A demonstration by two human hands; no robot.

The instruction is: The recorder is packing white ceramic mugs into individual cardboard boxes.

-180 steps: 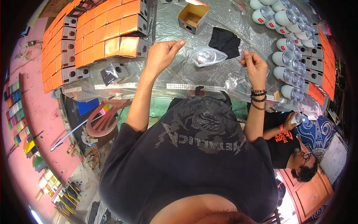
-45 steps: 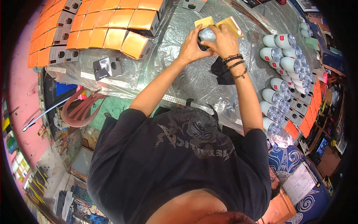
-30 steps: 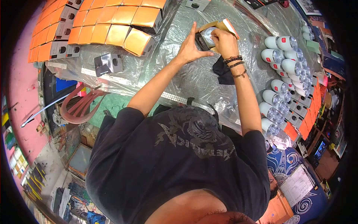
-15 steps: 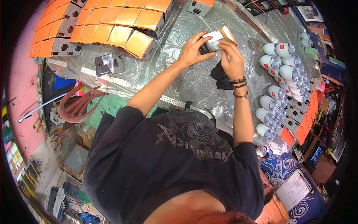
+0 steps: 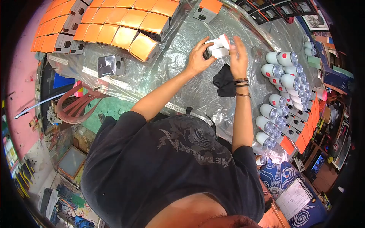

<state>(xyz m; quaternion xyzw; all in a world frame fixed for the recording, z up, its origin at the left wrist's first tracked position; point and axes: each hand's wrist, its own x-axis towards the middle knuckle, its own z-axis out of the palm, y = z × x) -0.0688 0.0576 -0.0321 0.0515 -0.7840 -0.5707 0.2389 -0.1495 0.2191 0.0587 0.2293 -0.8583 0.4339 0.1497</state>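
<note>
A small carton box (image 5: 219, 51) with white flaps and an orange edge is up over the plastic-covered table (image 5: 175, 72). My left hand (image 5: 198, 57) grips it from the left side, thumb below and fingers above. Beside its right end is my right hand (image 5: 238, 59), fingers stretched upward and a little blurred; whether they touch the flap is hard to tell. A black cloth (image 5: 224, 80) lies on the plastic just below the box, near my right wrist.
Rows of orange-topped boxes (image 5: 123, 19) fill the far left. One grey-black box (image 5: 111, 65) stands apart, nearer me; another orange-topped box (image 5: 207, 10) is at the back. White tumblers (image 5: 285, 79) with clear lids lie stacked at the right, with more boxes (image 5: 300, 123) beyond them.
The box has turned in my left hand and now shows its white flaps. My right hand has moved up, its fingers going from bent at the box's end to stretched out.
</note>
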